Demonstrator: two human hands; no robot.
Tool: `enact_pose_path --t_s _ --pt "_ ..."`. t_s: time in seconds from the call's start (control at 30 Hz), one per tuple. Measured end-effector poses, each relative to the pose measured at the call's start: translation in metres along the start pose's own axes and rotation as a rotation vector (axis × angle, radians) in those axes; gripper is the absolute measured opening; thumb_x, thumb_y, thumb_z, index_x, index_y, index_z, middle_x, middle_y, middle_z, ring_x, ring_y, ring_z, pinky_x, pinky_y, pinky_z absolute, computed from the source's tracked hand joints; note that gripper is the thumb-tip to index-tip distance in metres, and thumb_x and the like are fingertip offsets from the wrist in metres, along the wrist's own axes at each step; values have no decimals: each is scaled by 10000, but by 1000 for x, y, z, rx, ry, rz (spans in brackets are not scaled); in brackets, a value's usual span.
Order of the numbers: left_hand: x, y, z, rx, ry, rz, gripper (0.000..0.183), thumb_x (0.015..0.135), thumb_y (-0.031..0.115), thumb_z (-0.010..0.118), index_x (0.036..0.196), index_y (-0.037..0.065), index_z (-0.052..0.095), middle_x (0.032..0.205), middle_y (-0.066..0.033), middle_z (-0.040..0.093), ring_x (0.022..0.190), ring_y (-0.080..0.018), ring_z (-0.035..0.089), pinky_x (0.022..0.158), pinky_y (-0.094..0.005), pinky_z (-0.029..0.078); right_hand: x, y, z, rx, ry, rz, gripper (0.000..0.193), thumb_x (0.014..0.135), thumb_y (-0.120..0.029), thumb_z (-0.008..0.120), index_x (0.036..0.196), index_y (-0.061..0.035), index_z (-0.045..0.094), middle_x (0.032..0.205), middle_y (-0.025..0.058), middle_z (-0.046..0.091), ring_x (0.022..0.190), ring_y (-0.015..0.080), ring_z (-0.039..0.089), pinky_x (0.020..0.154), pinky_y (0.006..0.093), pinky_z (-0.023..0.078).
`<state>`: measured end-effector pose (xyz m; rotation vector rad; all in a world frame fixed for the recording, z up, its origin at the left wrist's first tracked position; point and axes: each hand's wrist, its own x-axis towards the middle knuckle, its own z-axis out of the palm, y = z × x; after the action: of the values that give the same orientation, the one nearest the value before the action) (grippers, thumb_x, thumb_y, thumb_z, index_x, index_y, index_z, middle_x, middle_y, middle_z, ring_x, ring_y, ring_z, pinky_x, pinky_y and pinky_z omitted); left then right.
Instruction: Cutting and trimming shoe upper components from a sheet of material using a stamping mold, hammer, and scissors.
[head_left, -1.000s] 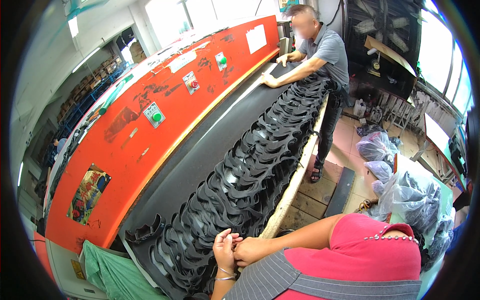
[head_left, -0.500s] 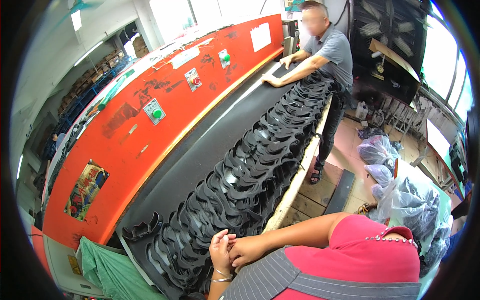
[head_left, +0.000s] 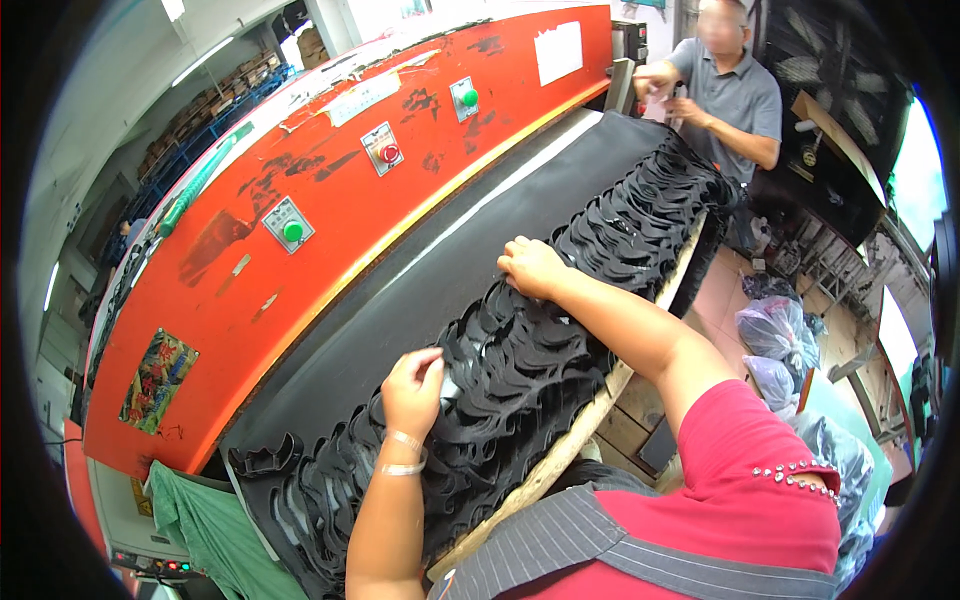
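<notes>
A long black sheet cut into wavy, looping strips (head_left: 535, 355) lies bunched along the near side of the machine bed. My right hand (head_left: 533, 268) is closed on the far edge of these strips, past the middle of their length. Farther left, my left hand (head_left: 412, 390) bends its fingers and thumb together at the same edge; what they hold, if anything, is hidden. Smooth black sheeting (head_left: 450, 265) stretches beyond both hands. One separate curved black piece (head_left: 265, 456) rests at the near left end.
The orange machine beam (head_left: 330, 190) with green and red buttons runs along the far side. A co-worker (head_left: 725, 100) stands at the far end, hands raised around something pale. Green cloth (head_left: 215, 530) hangs at lower left. Stuffed plastic bags (head_left: 775, 335) sit on the right.
My hands have parted from each other and reached forward onto the cut strips, the right one farther away. The co-worker has lifted both hands off the sheet and straightened up. My view has shifted.
</notes>
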<state>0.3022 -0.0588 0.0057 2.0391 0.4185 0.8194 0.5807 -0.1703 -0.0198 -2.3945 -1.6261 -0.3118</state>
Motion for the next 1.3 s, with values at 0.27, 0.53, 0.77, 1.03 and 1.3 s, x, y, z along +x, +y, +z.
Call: enact_pose_path --t_s 0.27,0.53,0.77,1.03,1.3 --pt "84 -55 93 649 -42 177 216 744 122 681 960 107 667 940 -55 642 908 -271 595 822 -370 481 27 37 10 35 -165 -457 309 766 -224 647 1068 -157 658 1101 14 587 1074 205 524 879 357 418" --pt "99 -67 84 387 -81 2 177 740 109 709 908 52 715 902 -85 686 897 -237 631 817 -318 488 66 74 12 38 -156 -709 141 819 -247 561 852 -134 639 918 20 620 928 211 586 751 338 481" --pt "90 -70 96 491 109 60 65 764 97 679 792 39 689 794 -91 655 800 -257 614 742 -338 483 48 76 40 192 188 -603 126 781 -238 612 735 -125 585 775 4 544 823 185 539 669 316 431" --pt "91 -71 101 594 156 130 92 773 123 674 775 49 619 800 -93 616 832 -285 581 743 -376 470 49 76 52 239 255 -549 116 762 -243 630 730 -138 595 762 -1 534 797 194 520 656 323 417" --pt "95 -54 116 691 127 330 166 695 86 718 850 115 669 840 -16 629 842 -226 594 784 -358 439 77 63 10 781 -505 -731 410 770 -281 694 1119 -73 641 1086 146 623 1083 318 542 952 392 424"
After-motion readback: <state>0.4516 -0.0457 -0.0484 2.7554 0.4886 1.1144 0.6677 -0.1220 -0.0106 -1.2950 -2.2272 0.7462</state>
